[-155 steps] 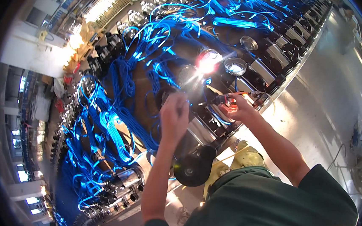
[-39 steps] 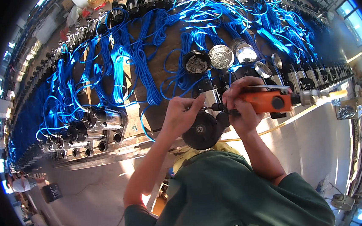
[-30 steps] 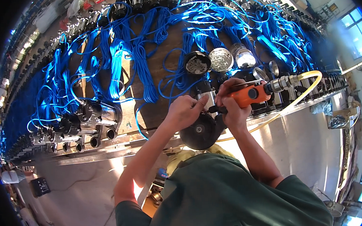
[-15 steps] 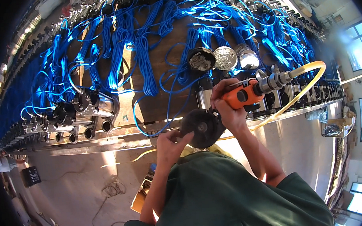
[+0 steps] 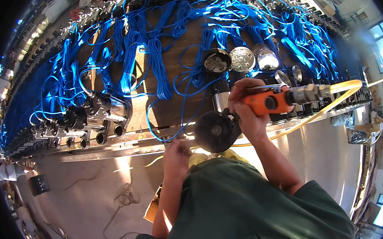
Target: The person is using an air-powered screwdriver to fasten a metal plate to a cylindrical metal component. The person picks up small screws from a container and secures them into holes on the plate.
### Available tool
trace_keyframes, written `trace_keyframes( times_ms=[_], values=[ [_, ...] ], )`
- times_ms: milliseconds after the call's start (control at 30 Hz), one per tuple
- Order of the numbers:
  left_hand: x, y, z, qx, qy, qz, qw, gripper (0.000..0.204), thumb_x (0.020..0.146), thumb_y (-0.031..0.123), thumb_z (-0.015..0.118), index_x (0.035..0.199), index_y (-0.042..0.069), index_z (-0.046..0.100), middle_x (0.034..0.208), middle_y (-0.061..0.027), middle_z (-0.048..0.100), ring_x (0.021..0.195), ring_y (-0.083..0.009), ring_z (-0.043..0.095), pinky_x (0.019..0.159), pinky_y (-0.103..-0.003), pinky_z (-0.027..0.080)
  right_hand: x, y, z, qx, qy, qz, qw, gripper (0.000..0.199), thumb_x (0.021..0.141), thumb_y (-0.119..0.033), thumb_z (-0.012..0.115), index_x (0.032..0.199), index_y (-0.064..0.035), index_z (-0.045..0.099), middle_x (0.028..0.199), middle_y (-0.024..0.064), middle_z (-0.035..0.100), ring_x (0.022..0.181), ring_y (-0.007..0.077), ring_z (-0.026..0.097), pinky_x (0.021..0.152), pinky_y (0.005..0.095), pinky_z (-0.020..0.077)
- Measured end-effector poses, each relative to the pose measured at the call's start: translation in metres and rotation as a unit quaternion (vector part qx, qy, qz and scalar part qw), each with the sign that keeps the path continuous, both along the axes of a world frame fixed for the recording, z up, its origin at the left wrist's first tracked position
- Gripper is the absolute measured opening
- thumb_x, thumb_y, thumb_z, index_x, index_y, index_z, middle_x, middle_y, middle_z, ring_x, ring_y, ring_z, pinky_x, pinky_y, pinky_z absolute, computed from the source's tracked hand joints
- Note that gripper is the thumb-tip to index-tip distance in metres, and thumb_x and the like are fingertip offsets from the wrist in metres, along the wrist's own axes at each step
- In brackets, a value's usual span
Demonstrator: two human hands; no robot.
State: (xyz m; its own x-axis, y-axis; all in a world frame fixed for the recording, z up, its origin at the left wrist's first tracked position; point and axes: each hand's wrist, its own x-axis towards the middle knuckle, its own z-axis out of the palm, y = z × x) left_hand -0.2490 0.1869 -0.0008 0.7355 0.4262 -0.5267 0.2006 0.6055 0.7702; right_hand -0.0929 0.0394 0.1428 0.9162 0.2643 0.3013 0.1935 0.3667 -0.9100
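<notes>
In my right hand (image 5: 249,111) is an orange air tool (image 5: 262,103), fingers wrapped round its front end. A metal coupling joins the tool to a yellow air hose (image 5: 330,105). Just below and left of that hand is a round black cover (image 5: 216,132) with a small hub at its middle, near the bench's front edge; what bears it is hidden. My left hand (image 5: 177,155) is beside the cover, apart from it, fingers curled in. Something small and dark seems to lie in those fingers, too small to name.
Coiled blue cables (image 5: 157,70) spread over the brown bench (image 5: 180,66). Steel-bodied pumps (image 5: 109,107) line its front and far edges. Beyond my right hand stand open cylinders with shiny scraps (image 5: 217,61). A cardboard box (image 5: 152,206) and a loose cord (image 5: 126,197) are on the floor.
My left hand has drawn back from the black cover and its fingers have curled in. My right hand has turned the air tool slightly, its hose end swinging right. The view has shifted a little.
</notes>
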Motion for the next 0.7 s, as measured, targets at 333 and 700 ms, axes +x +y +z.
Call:
trace_keyframes(
  times_ms=[333,700],
  values=[
    [-0.008,-0.012,0.068,-0.253,-0.172,0.036,0.951,0.011,0.095,0.011,0.056,0.103,0.005,0.054,0.081,-0.0058,0.059,0.059,-0.0104,0.047,0.05,-0.022,0.035,-0.042,0.007,0.017,0.172,0.057,0.077,0.98,0.038,0.071,0.0,0.046,0.109,-0.0005,0.047,0.085,0.0108,0.053,0.056,0.014,0.048,0.059,0.0316,0.0449],
    [0.002,-0.023,0.087,-0.245,-0.147,-0.024,0.958,0.019,0.094,0.016,0.06,0.096,-0.003,0.063,0.065,-0.0017,0.051,0.054,-0.0061,0.038,0.047,-0.019,0.029,-0.047,0.01,0.021,0.172,0.073,0.107,0.977,0.039,0.071,-0.002,0.047,0.11,0.0007,0.046,0.083,0.0109,0.052,0.057,0.0141,0.048,0.059,0.0311,0.0456]
  ],
)
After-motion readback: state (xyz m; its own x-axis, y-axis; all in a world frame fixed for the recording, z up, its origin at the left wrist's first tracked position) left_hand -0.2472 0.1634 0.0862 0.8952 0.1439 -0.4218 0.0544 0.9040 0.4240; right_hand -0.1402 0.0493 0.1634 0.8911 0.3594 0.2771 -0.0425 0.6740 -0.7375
